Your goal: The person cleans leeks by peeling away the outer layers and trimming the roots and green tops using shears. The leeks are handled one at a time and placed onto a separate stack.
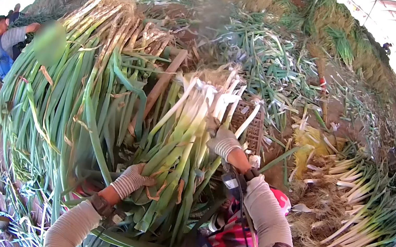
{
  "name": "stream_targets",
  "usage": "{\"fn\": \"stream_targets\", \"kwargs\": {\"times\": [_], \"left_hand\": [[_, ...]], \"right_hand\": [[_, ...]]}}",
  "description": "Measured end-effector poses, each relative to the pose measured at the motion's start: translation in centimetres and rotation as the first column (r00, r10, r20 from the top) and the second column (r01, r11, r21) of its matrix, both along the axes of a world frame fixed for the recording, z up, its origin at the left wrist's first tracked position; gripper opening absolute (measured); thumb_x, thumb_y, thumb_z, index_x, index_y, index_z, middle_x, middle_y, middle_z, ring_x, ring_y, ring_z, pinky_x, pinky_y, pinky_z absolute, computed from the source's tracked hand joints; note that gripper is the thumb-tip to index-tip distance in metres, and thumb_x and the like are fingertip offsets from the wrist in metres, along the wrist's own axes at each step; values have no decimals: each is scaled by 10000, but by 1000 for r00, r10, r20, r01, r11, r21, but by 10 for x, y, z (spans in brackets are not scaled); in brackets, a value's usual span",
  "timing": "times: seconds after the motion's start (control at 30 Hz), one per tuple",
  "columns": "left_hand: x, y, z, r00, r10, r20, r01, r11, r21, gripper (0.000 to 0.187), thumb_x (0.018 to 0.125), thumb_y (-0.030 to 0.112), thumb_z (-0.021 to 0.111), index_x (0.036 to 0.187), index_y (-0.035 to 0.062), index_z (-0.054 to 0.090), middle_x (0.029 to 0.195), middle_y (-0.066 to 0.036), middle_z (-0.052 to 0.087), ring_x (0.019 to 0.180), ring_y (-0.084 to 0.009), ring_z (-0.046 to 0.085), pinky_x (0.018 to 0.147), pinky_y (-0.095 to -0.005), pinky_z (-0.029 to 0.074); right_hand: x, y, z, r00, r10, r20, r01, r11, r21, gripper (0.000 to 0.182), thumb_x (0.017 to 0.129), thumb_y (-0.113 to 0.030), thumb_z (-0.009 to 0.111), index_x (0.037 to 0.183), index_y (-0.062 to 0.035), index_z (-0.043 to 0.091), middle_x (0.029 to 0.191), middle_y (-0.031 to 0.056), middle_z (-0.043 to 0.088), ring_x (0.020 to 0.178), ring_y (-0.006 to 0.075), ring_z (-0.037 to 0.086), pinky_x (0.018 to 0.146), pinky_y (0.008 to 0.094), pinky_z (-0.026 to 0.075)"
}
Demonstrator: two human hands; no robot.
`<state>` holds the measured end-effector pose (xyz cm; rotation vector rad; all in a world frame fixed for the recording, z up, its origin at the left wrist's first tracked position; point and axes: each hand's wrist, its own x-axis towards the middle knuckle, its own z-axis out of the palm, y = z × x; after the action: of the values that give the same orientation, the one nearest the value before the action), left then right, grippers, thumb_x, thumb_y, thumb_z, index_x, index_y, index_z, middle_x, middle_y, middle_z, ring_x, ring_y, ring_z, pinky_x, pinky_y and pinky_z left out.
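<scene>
Leeks [188, 135] are lying in a loose bundle in front of the person, white root ends pointing away and green leaves trailing toward the lap. The left hand [135, 181], in a striped glove, is resting against the bundle's green leaves; the pictures are not showing whether its fingers are closing around them. The right hand [224, 141], also gloved, is bending its fingers against the pale stalks higher up; whether it is gripping one, I cannot tell.

Just beyond the right hand, a brown crate [255, 133] with openwork sides is standing partly behind the bundle. One pale stalk is slanting across it, and the leeks are hiding much of the crate, so its contents are staying unclear. Yellow netting [312, 149] is lying farther right, near a row of rooted leeks [342, 239]. A large heap [54, 98] of leeks is rising at left, with a co-worker [8, 42] reaching toward it.
</scene>
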<state>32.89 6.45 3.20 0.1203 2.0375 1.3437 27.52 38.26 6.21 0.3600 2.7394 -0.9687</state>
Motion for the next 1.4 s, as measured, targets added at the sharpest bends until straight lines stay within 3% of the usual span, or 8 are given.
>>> {"fn": "stream_targets", "kwargs": {"times": [0.33,0.43,0.53,0.6,0.67,0.77,1.17,1.4], "left_hand": [[-12,4,23,970,-244,-23,244,970,13,508,729,218,754,1145,12,549,979,-65,645,881,-137,579,795,-294,468],[-50,6,74,804,-564,-187,373,723,-581,489,748,515,642,973,82,598,857,-184,637,793,-333,617,730,-402,482],[-110,-1,142,749,-353,-561,-142,741,-657,551,697,509,702,995,62,582,862,-141,641,836,-305,631,745,-376,507],[-174,-43,114,365,-335,-869,-650,577,-495,607,689,482,716,1098,59,567,996,-139,629,968,-290,604,838,-365,484],[-206,-60,130,647,-234,-726,-669,284,-687,742,667,497,726,1213,38,519,1157,-161,580,1082,-285,556,924,-353,442],[-216,-90,121,842,193,-503,-533,435,-725,850,626,516,741,1268,22,479,1214,-197,549,1097,-288,552,945,-351,430],[-123,-99,171,706,-88,-703,-381,790,-481,366,704,305,724,968,62,651,758,-118,661,685,-296,628,678,-367,499],[-66,-12,194,962,23,-271,-15,999,30,314,663,134,737,925,-23,665,764,-59,649,703,-97,587,631,-246,458]], "right_hand": [[-18,25,10,963,96,-250,-145,972,-184,453,701,-269,670,1061,-2,603,867,249,641,827,338,641,737,390,504],[-16,7,17,986,163,-34,-166,981,-104,498,721,-209,678,1161,-15,548,942,260,628,864,351,632,744,391,502],[-18,7,28,995,-85,55,77,988,133,600,697,-175,679,1215,36,463,988,244,628,874,345,635,743,385,518],[-13,10,11,973,135,190,-113,986,-123,629,704,-195,717,1184,93,429,980,240,625,876,309,636,745,374,526],[9,-20,14,903,416,110,-396,903,-166,660,720,-262,731,1181,87,414,976,219,625,821,293,634,741,366,536],[15,-36,31,897,406,177,-407,913,-32,640,736,-297,724,1164,73,424,983,213,625,782,302,637,738,367,540],[81,-63,65,925,350,-148,-373,910,-182,637,698,-295,748,1098,62,405,851,278,586,801,406,597,709,411,479],[145,-52,83,969,171,-176,-222,917,-330,567,686,-269,721,1049,50,425,821,255,576,793,349,602,698,401,476]]}}
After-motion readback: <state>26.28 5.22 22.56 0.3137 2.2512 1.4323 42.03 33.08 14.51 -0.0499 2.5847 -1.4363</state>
